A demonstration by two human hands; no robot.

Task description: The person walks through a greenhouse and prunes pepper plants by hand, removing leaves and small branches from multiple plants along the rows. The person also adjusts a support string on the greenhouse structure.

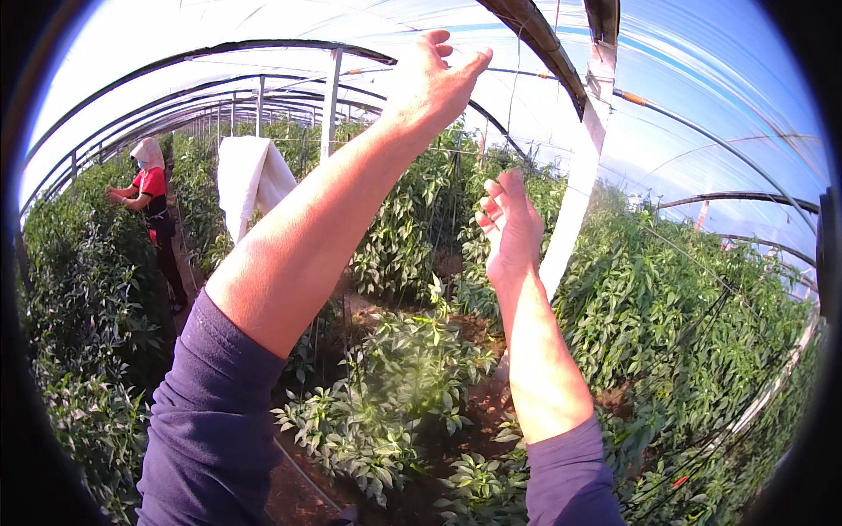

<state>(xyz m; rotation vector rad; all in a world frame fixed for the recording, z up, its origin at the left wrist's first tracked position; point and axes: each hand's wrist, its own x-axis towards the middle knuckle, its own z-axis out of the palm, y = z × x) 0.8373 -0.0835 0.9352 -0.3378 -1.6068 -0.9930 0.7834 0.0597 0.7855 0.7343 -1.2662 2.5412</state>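
Note:
My left hand (434, 79) is raised high at the top middle, its fingers curled and its thumb pointing right. A thin line seems to run by its fingertips; whether the hand grips it cannot be told. Lower and to the right, my right hand (513, 227) is held up with bent fingers, beside a white post (579, 177); what it may hold does not show. A thin hanging wire (515, 85) comes down from a dark roof beam (546, 46) between and above the hands. Leafy green plants (395, 394) grow below my forearms.
A person (154, 197) in a red and black top and a sun hat stands among the plants at left. A white cloth (253, 174) hangs left of my left forearm. Curved roof hoops (263, 45) cross overhead, and a metal pipe (710, 135) runs at right. A plant row (658, 296) fills the right side.

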